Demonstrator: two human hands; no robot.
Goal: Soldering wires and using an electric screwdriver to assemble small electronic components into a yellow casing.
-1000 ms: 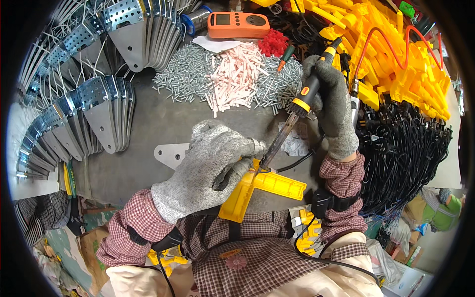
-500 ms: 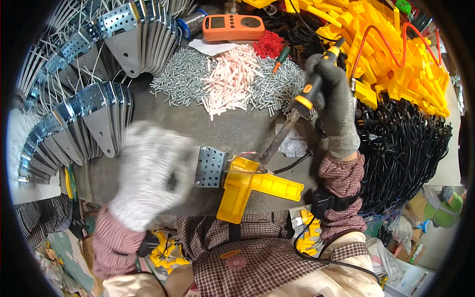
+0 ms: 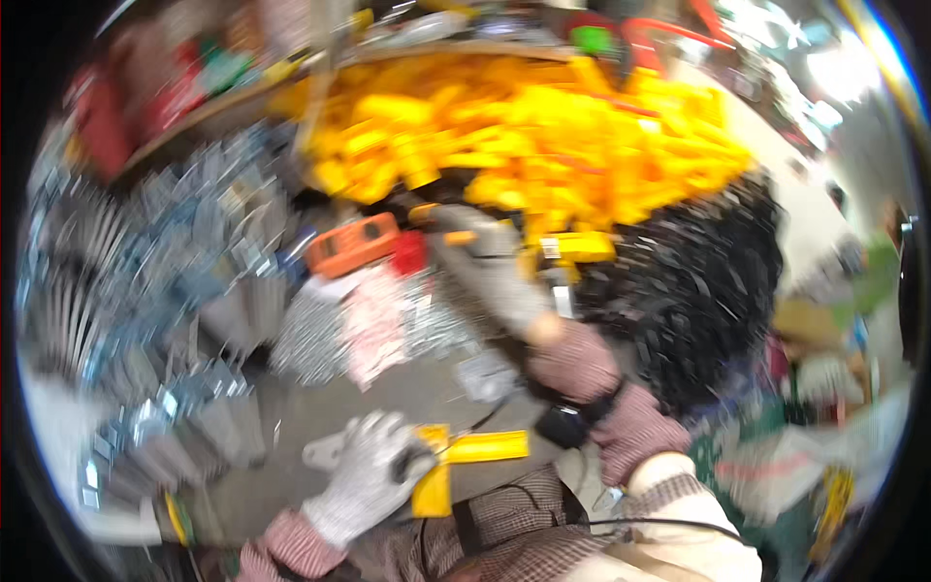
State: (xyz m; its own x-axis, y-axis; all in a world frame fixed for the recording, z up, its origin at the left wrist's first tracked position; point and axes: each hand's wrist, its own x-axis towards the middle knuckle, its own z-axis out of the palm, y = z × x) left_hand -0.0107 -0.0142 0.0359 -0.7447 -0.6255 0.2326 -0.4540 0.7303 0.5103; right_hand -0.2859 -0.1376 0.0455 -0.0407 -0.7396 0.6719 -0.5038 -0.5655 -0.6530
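The picture is smeared by motion. My left hand (image 3: 373,475), in a grey knit glove, lies low in the middle, fingers curled on the corner of a yellow T-shaped plastic part (image 3: 480,446) beside a flat metal bracket (image 3: 323,451). My right hand (image 3: 485,272), also gloved, reaches away toward the heap of yellow plastic parts (image 3: 543,136). A bit of orange at its fist looks like the screwdriver handle (image 3: 461,237); the shaft is lost in the blur.
Grey screws (image 3: 310,335) and pale pink wall plugs (image 3: 373,325) are heaped mid-bench, with an orange meter (image 3: 354,242) behind them. Stacks of metal brackets (image 3: 145,291) fill the left. A mound of black cables (image 3: 698,281) lies on the right.
The view has swung upward and blurred. My left hand came back from the left onto the yellow part. My right hand lifted the screwdriver off the part and reached toward the yellow heap.
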